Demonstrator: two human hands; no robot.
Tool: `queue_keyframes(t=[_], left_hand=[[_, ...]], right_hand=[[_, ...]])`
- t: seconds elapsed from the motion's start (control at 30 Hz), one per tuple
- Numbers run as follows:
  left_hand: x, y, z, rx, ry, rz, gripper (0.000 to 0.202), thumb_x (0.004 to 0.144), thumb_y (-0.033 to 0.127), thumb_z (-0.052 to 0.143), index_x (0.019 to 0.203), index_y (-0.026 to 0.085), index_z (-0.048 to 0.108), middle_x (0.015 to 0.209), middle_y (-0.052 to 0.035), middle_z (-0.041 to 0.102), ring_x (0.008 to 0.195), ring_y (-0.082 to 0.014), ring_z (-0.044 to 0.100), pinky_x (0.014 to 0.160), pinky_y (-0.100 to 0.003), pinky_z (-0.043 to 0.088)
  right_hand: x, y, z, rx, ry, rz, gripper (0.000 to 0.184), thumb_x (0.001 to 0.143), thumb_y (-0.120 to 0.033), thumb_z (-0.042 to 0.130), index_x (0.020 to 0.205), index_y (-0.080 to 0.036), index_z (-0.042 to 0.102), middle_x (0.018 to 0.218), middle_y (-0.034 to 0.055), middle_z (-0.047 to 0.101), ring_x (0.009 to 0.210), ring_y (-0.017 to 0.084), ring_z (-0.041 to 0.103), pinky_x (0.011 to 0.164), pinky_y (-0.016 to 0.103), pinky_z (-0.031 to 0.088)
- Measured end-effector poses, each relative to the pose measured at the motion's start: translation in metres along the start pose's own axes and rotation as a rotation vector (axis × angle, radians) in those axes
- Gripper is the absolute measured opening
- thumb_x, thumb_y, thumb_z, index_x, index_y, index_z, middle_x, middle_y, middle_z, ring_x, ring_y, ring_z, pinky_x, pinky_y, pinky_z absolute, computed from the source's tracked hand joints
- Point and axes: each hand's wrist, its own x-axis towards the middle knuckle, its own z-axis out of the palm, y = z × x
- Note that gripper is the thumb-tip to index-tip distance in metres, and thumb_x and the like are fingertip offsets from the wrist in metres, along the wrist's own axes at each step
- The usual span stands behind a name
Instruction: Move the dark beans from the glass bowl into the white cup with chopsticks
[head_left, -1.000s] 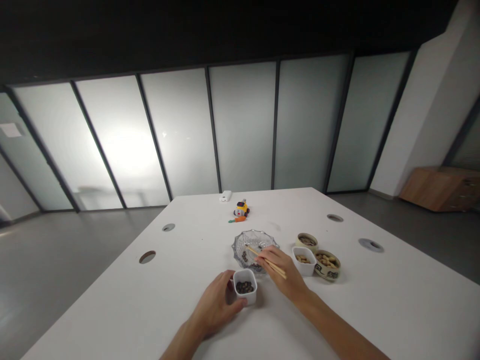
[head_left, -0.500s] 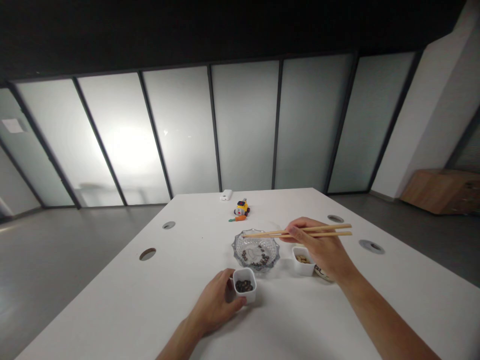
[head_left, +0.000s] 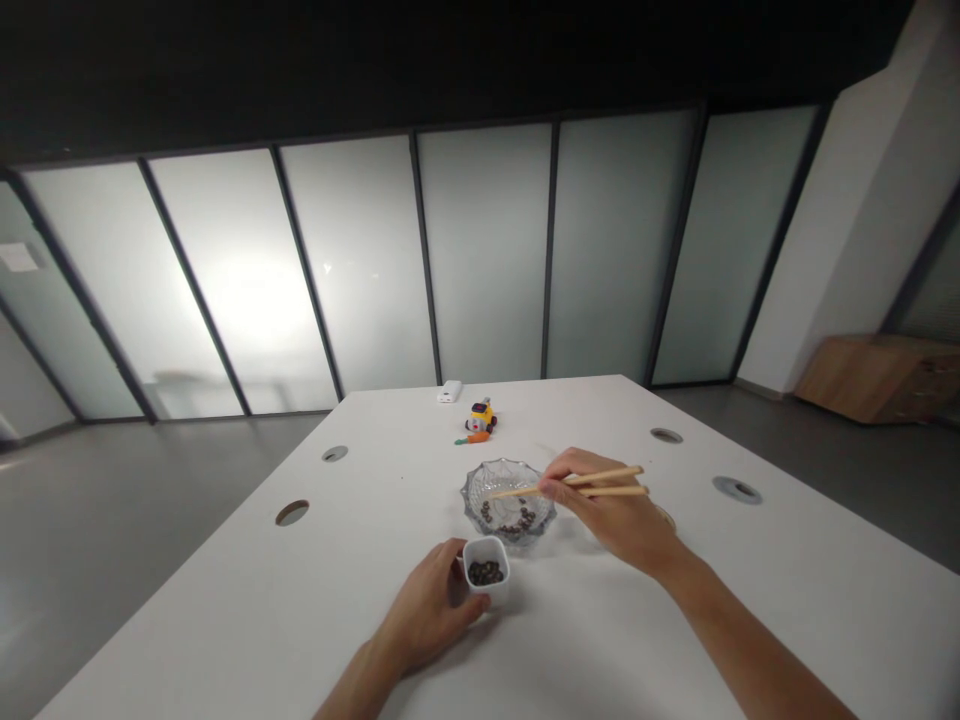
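Note:
My left hand [head_left: 429, 610] is curled around a small white cup [head_left: 486, 572] with dark beans in it, near me on the white table [head_left: 300, 600]. My right hand [head_left: 611, 510] grips a pair of wooden chopsticks [head_left: 570, 484], their tips reaching left over a clear glass bowl [head_left: 510, 500]. Several dark beans lie in that bowl. The hand covers the small cups to the bowl's right.
A yellow toy and an orange carrot toy [head_left: 478, 422] sit farther back, with a small white box [head_left: 450, 391] at the table's far edge. Round cable holes [head_left: 292, 513] dot the table on both sides. Frosted glass panels stand behind.
My right hand lifted the chopsticks out of the bowl and swung them up to the right, then came back down and left over the bowl. My left hand kept hold of the cup.

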Motion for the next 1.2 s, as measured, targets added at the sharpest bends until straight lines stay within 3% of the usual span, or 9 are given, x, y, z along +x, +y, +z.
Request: queue_keyframes(t=[0.1,0.23,0.4,0.6,0.93,1.2], left_hand=[[0.000,0.001,0.000,0.000,-0.006,-0.001,0.035,0.081,0.030,0.070,0.115,0.020,0.065,0.108,-0.0057,0.071,0.095,-0.0244,0.062,0.083,-0.030,0.046],[0.000,0.002,-0.001,-0.012,-0.010,-0.002,0.037,0.082,0.030,0.070,0.117,0.020,0.065,0.110,-0.0061,0.072,0.096,-0.0247,0.062,0.084,-0.030,0.046],[0.000,0.002,-0.002,0.015,-0.017,-0.002,0.037,0.083,0.030,0.070,0.118,0.020,0.065,0.111,-0.0062,0.072,0.096,-0.0251,0.062,0.085,-0.031,0.046],[0.000,0.001,-0.002,0.008,-0.030,-0.017,0.036,0.084,0.027,0.070,0.119,0.021,0.065,0.112,-0.0052,0.071,0.099,-0.0250,0.062,0.087,-0.031,0.046],[0.000,0.003,-0.001,0.012,-0.022,-0.026,0.036,0.081,0.026,0.071,0.116,0.020,0.064,0.111,-0.0062,0.071,0.098,-0.0248,0.061,0.086,-0.031,0.046],[0.000,0.001,-0.001,0.005,-0.023,-0.018,0.036,0.083,0.027,0.070,0.118,0.019,0.063,0.111,-0.0061,0.071,0.097,-0.0246,0.061,0.085,-0.032,0.046]], right_hand=[[0.003,0.029,0.005,-0.077,0.089,-0.010,0.028,0.099,-0.045,0.066,0.082,-0.024,0.075,0.084,0.0045,0.076,0.079,0.022,0.069,0.075,0.033,0.054],[0.002,0.067,0.017,-0.120,0.070,0.011,0.033,0.099,-0.048,0.061,0.082,-0.025,0.076,0.083,0.0061,0.078,0.078,0.025,0.072,0.075,0.038,0.058],[0.001,0.091,0.022,-0.132,0.053,0.014,0.038,0.100,-0.048,0.057,0.080,-0.023,0.076,0.084,0.0105,0.079,0.079,0.030,0.074,0.074,0.044,0.059],[0.001,0.101,0.023,-0.136,0.067,0.010,0.036,0.100,-0.046,0.057,0.079,-0.025,0.075,0.081,0.0079,0.079,0.077,0.028,0.074,0.072,0.040,0.059],[-0.001,0.102,0.026,-0.124,0.079,-0.035,0.039,0.103,-0.048,0.055,0.080,-0.027,0.078,0.084,0.0088,0.080,0.081,0.029,0.074,0.078,0.045,0.060],[-0.002,0.101,0.028,-0.068,0.070,-0.026,0.039,0.102,-0.052,0.061,0.082,-0.025,0.079,0.084,0.0090,0.080,0.079,0.029,0.074,0.074,0.046,0.061]])
